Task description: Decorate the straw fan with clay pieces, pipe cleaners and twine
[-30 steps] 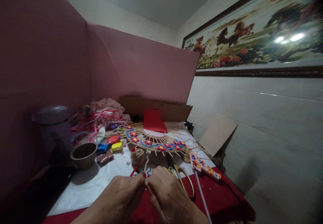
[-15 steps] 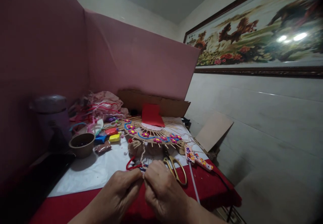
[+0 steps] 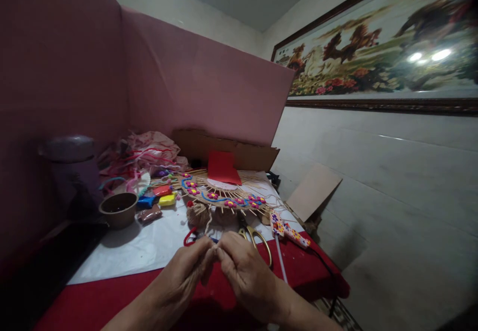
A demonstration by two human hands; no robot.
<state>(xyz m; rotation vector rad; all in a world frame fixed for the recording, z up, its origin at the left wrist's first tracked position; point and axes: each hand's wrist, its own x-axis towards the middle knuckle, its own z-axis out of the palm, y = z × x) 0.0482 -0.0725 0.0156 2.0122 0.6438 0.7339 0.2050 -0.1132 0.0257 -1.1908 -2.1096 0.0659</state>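
My left hand (image 3: 188, 266) and my right hand (image 3: 244, 269) meet fingertip to fingertip above the front edge of the red-covered table. Both are closed in a pinch. Whatever lies between the fingers is too small or too hidden to name. Just beyond them is a loop of red cord (image 3: 189, 236), and gold-handled scissors (image 3: 261, 244) lie beside my right hand. Farther back rests a curved woven piece (image 3: 220, 202) with thin sticks, a blue wavy line and pink flowers with yellow centres. Balls of twine (image 3: 198, 215) sit under its near edge.
A brown bowl (image 3: 118, 210) of dark liquid stands left, near blue (image 3: 145, 201), yellow (image 3: 167, 200) and brown (image 3: 149, 214) packets. On the right lies a flower-patterned glue gun (image 3: 287, 229) with a clear stick and a black cord. Red paper (image 3: 223, 167) leans behind the woven piece.
My hands stay together at the fingertips, with the left wrist turned and its lower fingers loosened a little. The whole view has shifted slightly.
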